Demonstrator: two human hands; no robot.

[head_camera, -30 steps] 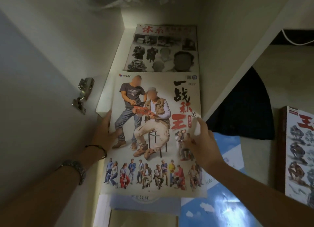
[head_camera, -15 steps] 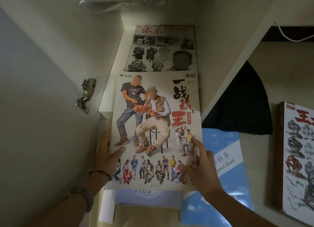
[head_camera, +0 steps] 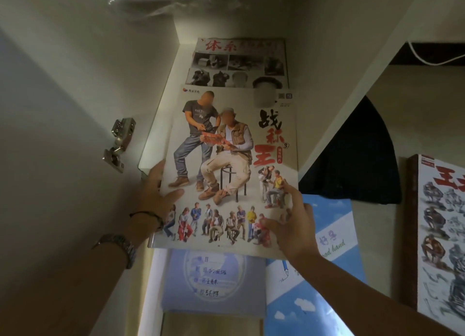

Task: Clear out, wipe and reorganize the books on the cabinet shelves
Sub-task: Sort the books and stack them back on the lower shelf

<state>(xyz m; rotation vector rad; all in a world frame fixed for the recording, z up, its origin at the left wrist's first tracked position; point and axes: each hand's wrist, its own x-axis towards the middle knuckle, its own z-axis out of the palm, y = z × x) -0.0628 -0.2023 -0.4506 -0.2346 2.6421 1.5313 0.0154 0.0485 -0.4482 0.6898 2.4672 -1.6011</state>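
Observation:
A large book with a white cover showing two men and red characters lies half on the cabinet shelf, its near end sticking out past the shelf edge. My left hand grips its left edge, thumb on the cover. My right hand holds its lower right corner, fingers spread on the cover. Behind it on the shelf lies a grey book with black-and-white sketches, partly covered by the white one.
A pale blue booklet and a sky-blue book lie below the held book. A sketch book with a brown spine lies at the right, a dark cloth beyond. A metal hinge sits on the open door at the left.
Both hands have slid down the book toward its near end. The book has shifted slightly outward from the shelf, now covering more of the grey book's lower edge.

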